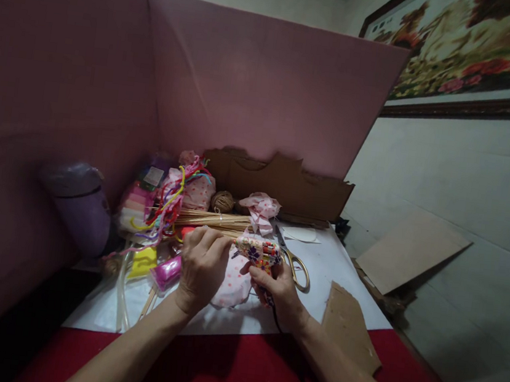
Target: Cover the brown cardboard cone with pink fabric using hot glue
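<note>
My right hand (278, 287) is wrapped round the grip of a flower-patterned hot glue gun (257, 250), whose nozzle points left and whose black cord trails down over the table's front. My left hand (203, 265) is closed just left of the nozzle, its back turned to me, and its fingers hide whatever is in them. Below both hands lies a round piece of pink dotted fabric (231, 287), partly covered. Scissors with gold handles (298, 272) rest to the right of the glue gun, partly behind it.
Behind my hands lie bamboo sticks (214, 219), a ball of twine (223, 201) and crumpled dotted fabric (262, 209). Colourful pipe cleaners (173, 199) and a purple bottle (80, 210) stand left. A cardboard piece (350, 326) lies right. Pink panels (268, 87) enclose the back and left.
</note>
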### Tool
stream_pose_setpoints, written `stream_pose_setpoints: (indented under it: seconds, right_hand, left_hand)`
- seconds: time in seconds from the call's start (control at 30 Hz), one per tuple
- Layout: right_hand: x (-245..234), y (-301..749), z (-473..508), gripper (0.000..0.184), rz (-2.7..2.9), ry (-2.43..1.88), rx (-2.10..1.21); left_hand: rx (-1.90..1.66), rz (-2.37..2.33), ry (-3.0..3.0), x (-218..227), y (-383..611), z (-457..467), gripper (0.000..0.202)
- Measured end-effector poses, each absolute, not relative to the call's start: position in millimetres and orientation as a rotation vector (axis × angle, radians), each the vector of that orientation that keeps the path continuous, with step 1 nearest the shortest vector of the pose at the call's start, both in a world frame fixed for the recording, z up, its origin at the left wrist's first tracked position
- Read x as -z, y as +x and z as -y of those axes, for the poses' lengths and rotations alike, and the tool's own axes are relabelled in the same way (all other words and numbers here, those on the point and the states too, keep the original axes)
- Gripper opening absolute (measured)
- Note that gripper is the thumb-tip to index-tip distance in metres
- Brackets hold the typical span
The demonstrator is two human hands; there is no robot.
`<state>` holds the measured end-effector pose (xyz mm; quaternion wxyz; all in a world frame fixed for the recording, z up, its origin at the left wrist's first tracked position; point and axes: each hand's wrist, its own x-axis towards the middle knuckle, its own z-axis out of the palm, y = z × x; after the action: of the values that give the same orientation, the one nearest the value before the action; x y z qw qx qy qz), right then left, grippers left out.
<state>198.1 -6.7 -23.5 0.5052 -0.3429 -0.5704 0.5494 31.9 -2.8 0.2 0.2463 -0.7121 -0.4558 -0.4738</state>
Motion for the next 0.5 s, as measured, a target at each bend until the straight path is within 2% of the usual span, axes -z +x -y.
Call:
stream_pose_setpoints:
  seconds: [0.17, 0.33, 0.5]
  right_hand:
    - [24.7, 200.1, 5.9, 0.027, 1.378, -0.819, -1.331]
    - [26.1, 199.9, 4.6, 0.025, 1.313, -0.747, -1.384]
    - [25.1, 198.7, 2.8, 0.022, 1.170, -0.659, -1.460]
  left_hand:
    - [1.396, 1.420, -1.853, -1.4, 24.7, -3.1, 0.008]
    - [1.816, 1.608, -1.845, 1.7, 18.3, -12.3, 0.010]
    - [2.304, 1.751, -2.136, 6.9, 23.8, -14.9, 0.015]
